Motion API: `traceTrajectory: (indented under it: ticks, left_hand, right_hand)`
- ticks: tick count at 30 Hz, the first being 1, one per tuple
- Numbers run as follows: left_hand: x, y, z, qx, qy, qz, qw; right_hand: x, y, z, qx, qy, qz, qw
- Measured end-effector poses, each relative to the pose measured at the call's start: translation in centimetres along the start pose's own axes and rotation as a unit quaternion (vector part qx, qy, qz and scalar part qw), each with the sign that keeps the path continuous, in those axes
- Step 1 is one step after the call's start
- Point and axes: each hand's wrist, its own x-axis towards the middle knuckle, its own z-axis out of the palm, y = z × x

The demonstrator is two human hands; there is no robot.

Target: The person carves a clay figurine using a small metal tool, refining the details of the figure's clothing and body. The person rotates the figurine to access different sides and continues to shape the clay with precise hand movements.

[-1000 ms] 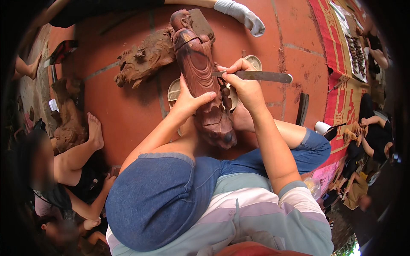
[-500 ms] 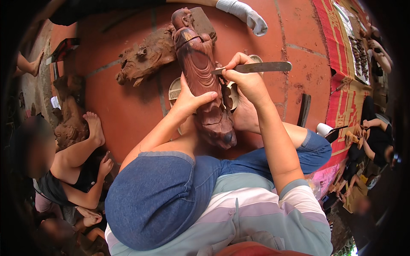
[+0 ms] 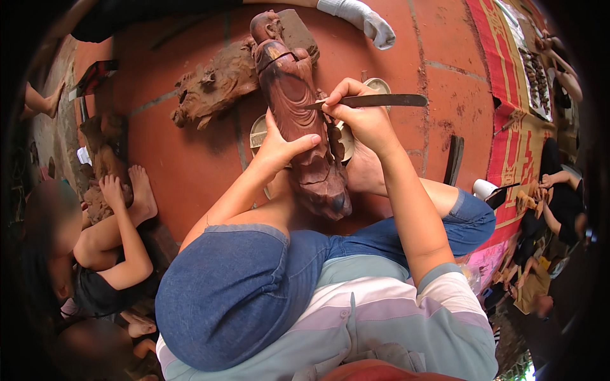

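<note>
A reddish-brown carved wooden figure (image 3: pixel 286 95) leans away from me between my legs, its rounded head at the far end. My left hand (image 3: pixel 279 145) is wrapped round the figure's left side, with the thumb across its front. Pinched in my right hand (image 3: pixel 363 119) is a long flat metal blade (image 3: pixel 394 100). Its tip lies at the curved fold grooves on the figure's front, and the broad end sticks out to the right. Whether the tip cuts into the wood is too small to tell.
Behind the figure lies a rough wood piece (image 3: pixel 219 82). A socked foot (image 3: pixel 368 24) rests at the far side. To the right are a dark bar (image 3: pixel 454 160), a white cup (image 3: pixel 484 189) and a red-yellow mat (image 3: pixel 511 143). A person's hand (image 3: pixel 112 190) is at the left.
The blade and my right hand have shifted slightly left across the figure's front. My left hand keeps its hold. The person at left has raised a hand toward another carving.
</note>
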Motion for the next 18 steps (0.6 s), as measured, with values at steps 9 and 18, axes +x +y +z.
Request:
traceTrajectory:
  ticks: [9, 18]
  left_hand:
    - [-0.3, 1.0, 0.3, 0.014, 0.004, -0.015, 1.000]
    - [-0.4, 0.7, 0.1, 0.003, 0.005, -0.021, 1.000]
  right_hand:
    - [0.0, 0.4, -0.1, 0.009, -0.004, 0.004, 1.000]
    - [-0.1, 0.4, 0.2, 0.007, 0.015, 0.005, 1.000]
